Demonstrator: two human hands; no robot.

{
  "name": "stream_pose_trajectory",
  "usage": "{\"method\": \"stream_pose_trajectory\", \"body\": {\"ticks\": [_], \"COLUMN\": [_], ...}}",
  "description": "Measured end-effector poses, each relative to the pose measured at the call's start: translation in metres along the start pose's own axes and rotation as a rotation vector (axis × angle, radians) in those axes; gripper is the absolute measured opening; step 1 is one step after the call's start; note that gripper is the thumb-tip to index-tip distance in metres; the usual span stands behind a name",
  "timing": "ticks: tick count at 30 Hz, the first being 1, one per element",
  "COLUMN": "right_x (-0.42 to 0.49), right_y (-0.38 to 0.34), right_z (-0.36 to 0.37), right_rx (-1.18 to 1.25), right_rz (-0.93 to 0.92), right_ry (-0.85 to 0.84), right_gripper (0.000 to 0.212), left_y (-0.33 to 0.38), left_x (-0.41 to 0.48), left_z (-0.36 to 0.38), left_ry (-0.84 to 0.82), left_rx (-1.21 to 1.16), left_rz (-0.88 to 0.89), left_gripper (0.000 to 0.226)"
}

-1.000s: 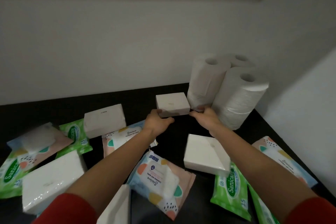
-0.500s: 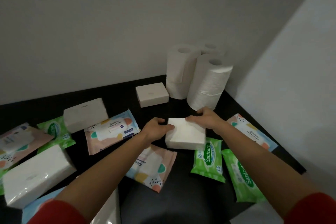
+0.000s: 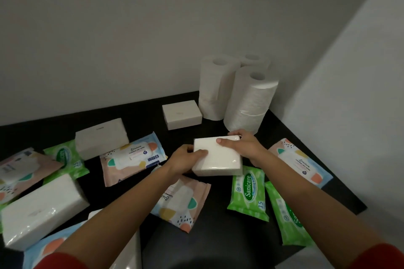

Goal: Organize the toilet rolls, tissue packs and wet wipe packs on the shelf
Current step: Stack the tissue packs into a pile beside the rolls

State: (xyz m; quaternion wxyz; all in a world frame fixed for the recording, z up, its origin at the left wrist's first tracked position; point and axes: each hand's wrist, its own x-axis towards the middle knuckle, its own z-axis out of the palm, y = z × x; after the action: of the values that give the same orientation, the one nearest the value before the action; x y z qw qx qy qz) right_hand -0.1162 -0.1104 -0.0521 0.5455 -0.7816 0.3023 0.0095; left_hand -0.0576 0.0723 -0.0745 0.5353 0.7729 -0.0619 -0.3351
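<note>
Hands on the job here: left hand (image 3: 185, 159) and right hand (image 3: 244, 146) grip a white tissue pack (image 3: 220, 159) from opposite sides, fingers (image 3: 236, 133) curled over its edges and thumbs pressed flat on top. The two-sided hold makes sense. The pack looks soft under slick film, so pinching both ends should keep it square and stop it slipping. It sits just in front of the toilet rolls (image 3: 247, 98), with its near corner over a green wipe pack (image 3: 249, 192). Whether it rests there or hangs just above, I can't tell.

Now those toilet rolls: they stand on end, bunched tight and touching, tucked into the far corner of the shelf (image 3: 218, 236). Upright they can't roll away, and they take up little room.

Just left of the rolls, a smaller tissue pack (image 3: 181, 114) lies flat and squared off. That reads to me as the start of a tissue group, and I'd judge the gripped pack is bound for a spot beside it or on top.

Everything else in front and to the left of the rolls is scatter. Patterned wipe packs (image 3: 133, 157) lie at odd angles, more green ones overlap, and a big tissue pack (image 3: 41, 209) sits skewed, well apart from the rolls. Plenty left to sort, I'd say.
</note>
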Motion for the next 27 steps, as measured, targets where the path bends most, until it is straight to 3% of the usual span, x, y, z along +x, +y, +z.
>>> {"method": "stream_pose_trajectory", "body": {"ticks": [5,9,13,19,27], "right_x": [0.004,0.008,0.011,0.021,0.052], "right_y": [-0.021,-0.042,-0.055,-0.049,-0.056], "right_z": [0.017,0.036,0.053,0.078,0.089], "right_rx": [0.16,0.013,-0.061,0.033,0.23], "right_rz": [-0.079,-0.228,-0.345,-0.416,-0.464], "right_ry": [-0.021,0.056,0.027,-0.051,-0.015], "right_gripper": [0.05,0.049,0.037,0.044,0.048], "left_y": [0.009,0.019,0.026,0.031,0.046], "left_x": [-0.007,-0.004,0.004,0.025,0.063], "left_z": [-0.019,-0.04,-0.058,-0.073,-0.087], "left_ry": [-0.013,0.096,0.216,0.336,0.446], "left_rx": [-0.316,-0.363,-0.377,-0.609,-0.36], "left_rz": [0.007,0.113,0.185,0.115,0.072], "left_gripper": [0.057,0.055,0.054,0.043,0.054]}}
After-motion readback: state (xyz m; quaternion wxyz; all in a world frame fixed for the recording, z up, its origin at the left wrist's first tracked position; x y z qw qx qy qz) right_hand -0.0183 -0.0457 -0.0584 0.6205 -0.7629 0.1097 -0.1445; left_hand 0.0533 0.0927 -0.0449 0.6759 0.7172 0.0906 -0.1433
